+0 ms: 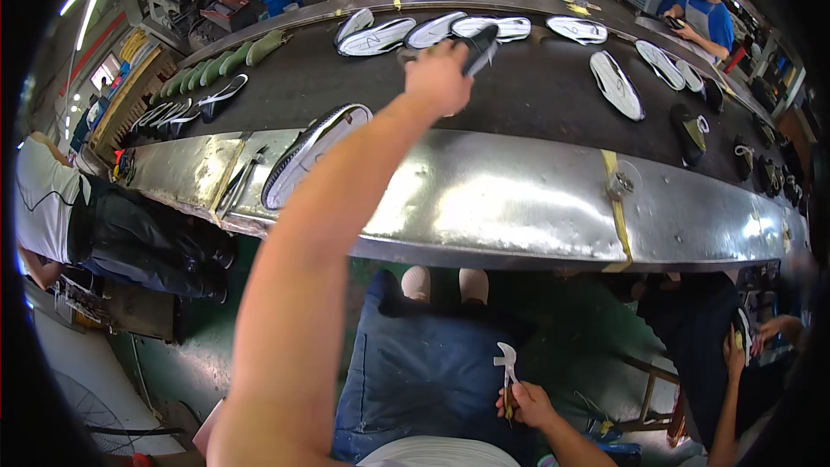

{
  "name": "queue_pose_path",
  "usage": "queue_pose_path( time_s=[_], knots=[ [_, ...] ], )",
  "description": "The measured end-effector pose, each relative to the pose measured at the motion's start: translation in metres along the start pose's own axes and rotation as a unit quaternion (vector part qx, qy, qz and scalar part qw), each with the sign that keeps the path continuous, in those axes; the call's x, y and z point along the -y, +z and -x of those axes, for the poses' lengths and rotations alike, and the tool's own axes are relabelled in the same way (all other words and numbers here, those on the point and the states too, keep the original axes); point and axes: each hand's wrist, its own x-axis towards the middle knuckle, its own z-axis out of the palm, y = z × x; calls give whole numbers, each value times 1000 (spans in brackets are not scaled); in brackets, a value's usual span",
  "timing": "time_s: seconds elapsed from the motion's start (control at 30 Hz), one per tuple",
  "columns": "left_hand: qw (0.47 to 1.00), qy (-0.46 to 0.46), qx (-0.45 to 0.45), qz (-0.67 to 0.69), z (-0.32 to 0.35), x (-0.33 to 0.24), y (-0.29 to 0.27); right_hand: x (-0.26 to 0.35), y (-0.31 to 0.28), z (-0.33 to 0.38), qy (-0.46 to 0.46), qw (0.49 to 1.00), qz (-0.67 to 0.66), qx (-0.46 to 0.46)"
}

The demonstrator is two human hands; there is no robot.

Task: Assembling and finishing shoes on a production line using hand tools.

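Observation:
My left arm stretches over the metal ledge, and my left hand (439, 78) is closed on a dark shoe (481, 50) above the black conveyor belt. Fingers cover part of that shoe. Low over my lap, my right hand (529, 405) grips a hammer (507, 361) by its handle, with the pale metal head up. A shoe with a white sole face and dark rim (298, 156) lies on the ledge, partly behind my left forearm. Beyond my left hand, white-bottomed shoes (376, 37) lie on the belt.
The steel ledge (510, 199) runs across in front of me, with a small clear cup (622, 182) and slim tools (244, 177) on it. Green shoe pieces (233, 62) line the belt's left. Co-workers stand or sit left, right and across the belt.

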Motion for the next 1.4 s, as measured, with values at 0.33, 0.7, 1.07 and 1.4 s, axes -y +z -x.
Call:
queue_pose_path(
  time_s=[0.33, 0.7, 1.07, 1.4],
  knots=[
    [994, 110, 11, 7, 26, 64, 1, 27, 0, -8, 54, 998, -18, -1],
    [776, -298, 242, 500, 182, 160, -111, -14, -1, -6, -55, 997, 10, -56],
    [821, -191, 240, 481, 530, -104, -55, 103, 83, -24, -92, 995, 10, -38],
    [927, 95, 99, 349, 503, -64, -38, 107, 94, -22, -163, 970, 182, 9]
  ],
)
